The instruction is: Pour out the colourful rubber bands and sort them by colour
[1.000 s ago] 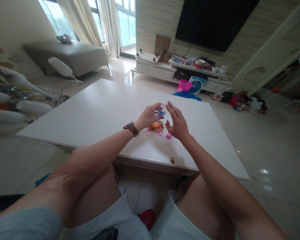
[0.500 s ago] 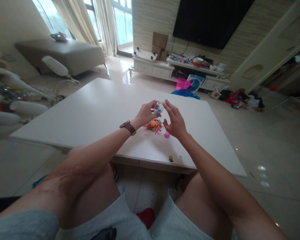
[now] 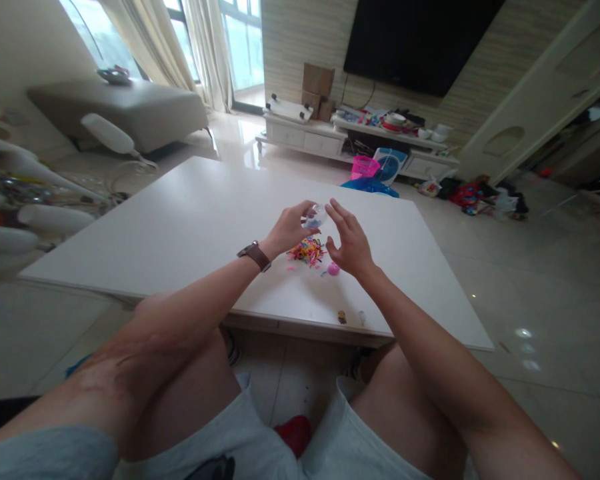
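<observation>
Left hand [image 3: 291,230], brown-strapped watch [image 3: 254,255] on the wrist, raised above the white tabletop [image 3: 190,227]; its grip is pinched around a small clear container [image 3: 316,216] with something blue inside, held at the fingertips. Right hand [image 3: 349,241] just beside that grip, palm turned toward it, fingers [image 3: 336,212] spread and released, holding nothing; whether a fingertip touches the container cannot be told. Directly below the left grip, on the tabletop, lies a loose heap of tiny multicoloured pieces [image 3: 306,251], orange, yellow, pink and dark, with a few strays just beside it. Under the right hand, near the heel of the palm, a small pink round object [image 3: 333,269] rests on the tabletop, apart from the heap. Closer to the person than both grips, near the tabletop's front edge, sit two tiny items: a yellowish one [image 3: 341,317] and a pale one [image 3: 362,317], too small to identify. Both forearms cross over bare knees and grey shorts [image 3: 260,440].
</observation>
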A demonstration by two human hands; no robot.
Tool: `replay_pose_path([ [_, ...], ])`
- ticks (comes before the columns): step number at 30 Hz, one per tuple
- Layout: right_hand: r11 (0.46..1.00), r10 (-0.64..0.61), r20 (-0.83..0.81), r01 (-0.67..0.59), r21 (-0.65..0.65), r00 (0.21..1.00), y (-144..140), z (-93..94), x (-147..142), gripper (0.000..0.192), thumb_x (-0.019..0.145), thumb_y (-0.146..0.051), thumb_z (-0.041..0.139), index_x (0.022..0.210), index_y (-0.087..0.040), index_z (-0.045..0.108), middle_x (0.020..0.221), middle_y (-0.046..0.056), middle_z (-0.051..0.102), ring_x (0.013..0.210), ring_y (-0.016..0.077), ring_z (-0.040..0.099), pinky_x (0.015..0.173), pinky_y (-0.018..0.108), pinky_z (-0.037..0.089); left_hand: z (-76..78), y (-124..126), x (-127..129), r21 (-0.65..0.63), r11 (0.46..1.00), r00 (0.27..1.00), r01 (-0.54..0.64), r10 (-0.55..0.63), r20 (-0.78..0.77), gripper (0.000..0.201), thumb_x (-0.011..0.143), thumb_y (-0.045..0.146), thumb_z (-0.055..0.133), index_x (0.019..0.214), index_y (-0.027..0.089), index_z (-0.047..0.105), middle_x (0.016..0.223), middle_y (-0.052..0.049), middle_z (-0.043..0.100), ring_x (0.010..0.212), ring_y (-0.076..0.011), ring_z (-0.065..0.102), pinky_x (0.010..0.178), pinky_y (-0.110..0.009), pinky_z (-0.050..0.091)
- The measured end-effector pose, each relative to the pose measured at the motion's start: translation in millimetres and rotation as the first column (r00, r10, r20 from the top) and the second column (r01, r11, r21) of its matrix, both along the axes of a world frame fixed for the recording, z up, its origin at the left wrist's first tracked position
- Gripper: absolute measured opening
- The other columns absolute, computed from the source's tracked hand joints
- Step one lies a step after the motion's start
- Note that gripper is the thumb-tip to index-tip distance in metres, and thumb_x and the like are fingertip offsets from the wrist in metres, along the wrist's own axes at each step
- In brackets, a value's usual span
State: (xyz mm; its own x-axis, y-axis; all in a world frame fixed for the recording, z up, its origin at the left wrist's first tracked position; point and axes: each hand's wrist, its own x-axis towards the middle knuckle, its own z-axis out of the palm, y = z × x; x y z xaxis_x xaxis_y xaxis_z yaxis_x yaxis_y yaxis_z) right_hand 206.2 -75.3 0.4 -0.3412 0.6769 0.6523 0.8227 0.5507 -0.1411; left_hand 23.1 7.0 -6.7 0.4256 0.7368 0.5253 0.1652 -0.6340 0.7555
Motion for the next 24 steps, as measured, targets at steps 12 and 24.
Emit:
replay_pose_path([
  [12, 0.999, 0.031, -0.092, -0.030, 0.014, 0.995, 0.9, -0.4, -4.5, 0.059, 0.096, -0.033, 0.049, 0.153, -0.026, 0.032, 0.146, 0.012, 0.052, 0.136, 0.0294, 0.048, 0.111, 0.053, 0.044, 1.9, -5.4, -1.4, 0.000, 0.999, 0.998, 0.046, -0.046, -0.039, 0.048, 0.070, 0.023, 0.075, 0.116, 0.019, 0.062, 0.104, -0.005, 0.072, 0.095, -0.0175, 0.067, 0.086, -0.031, 0.057],
  [24, 0.998, -0.017, -0.321, -0.005, -0.066, 0.947, 12.8, -16.8, -4.4, 0.056, 0.095, -0.044, 0.056, 0.145, -0.025, 0.040, 0.130, 0.012, 0.061, 0.105, 0.0246, 0.065, 0.085, 0.041, 0.059, -7.1, 0.6, 1.1, -0.038, 0.989, 0.986, 0.143, -0.146, -0.079, 0.075, 0.064, 0.014, 0.075, 0.133, 0.022, 0.048, 0.118, -0.010, 0.069, 0.107, -0.0221, 0.066, 0.088, -0.034, 0.055],
])
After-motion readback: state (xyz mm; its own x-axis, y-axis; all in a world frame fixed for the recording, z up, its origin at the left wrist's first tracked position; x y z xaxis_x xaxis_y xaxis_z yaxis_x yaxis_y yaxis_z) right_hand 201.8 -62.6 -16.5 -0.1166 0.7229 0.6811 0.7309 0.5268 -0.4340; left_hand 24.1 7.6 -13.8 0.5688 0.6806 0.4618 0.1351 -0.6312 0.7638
